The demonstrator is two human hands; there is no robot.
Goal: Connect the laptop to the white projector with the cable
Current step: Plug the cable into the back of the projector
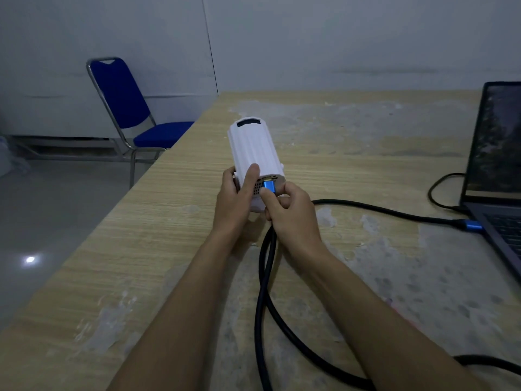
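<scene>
The white projector (255, 148) lies on the wooden table (146, 249), its rear panel facing me. My left hand (236, 197) grips its rear left corner, thumb on top. My right hand (290, 213) pinches the cable's blue plug (268, 187) against the rear panel; I cannot tell how deep it sits in the port. The black cable (265, 292) loops toward me and runs right to a second blue plug (469, 225) at the left side of the open grey laptop (496, 176).
A blue chair (132, 114) with a metal frame stands on the floor left of the table. A thinner black cord (439, 190) curves into the laptop's left side. The table's left edge runs diagonally close to my left arm.
</scene>
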